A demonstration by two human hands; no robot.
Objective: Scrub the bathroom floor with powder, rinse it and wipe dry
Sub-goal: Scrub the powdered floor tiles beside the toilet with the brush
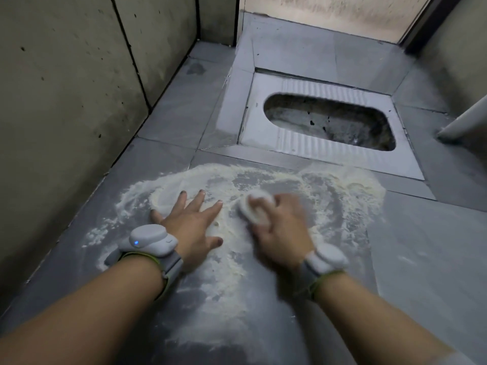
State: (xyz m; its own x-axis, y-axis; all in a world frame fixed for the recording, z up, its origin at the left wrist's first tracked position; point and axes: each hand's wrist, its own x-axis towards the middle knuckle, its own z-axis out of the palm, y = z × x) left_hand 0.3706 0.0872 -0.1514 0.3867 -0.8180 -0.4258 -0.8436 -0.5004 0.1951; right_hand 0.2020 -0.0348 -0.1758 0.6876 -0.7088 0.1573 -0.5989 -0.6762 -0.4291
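Pale powder [342,196] lies smeared in swirls over the grey tiled floor [421,246] in front of me. My left hand [193,222] rests flat on the powdered tiles, fingers spread, holding nothing. Just right of it, my right hand [282,227] is blurred and closed over a white scrubbing pad [254,209], pressing it against the floor. Both wrists carry white sensor bands.
A squat toilet pan [329,122] is set into a raised tile step beyond the powder. A stained wall [66,101] runs along the left. A white pipe-like object [466,119] leans in at the right edge. A doorway [329,14] lies at the far end.
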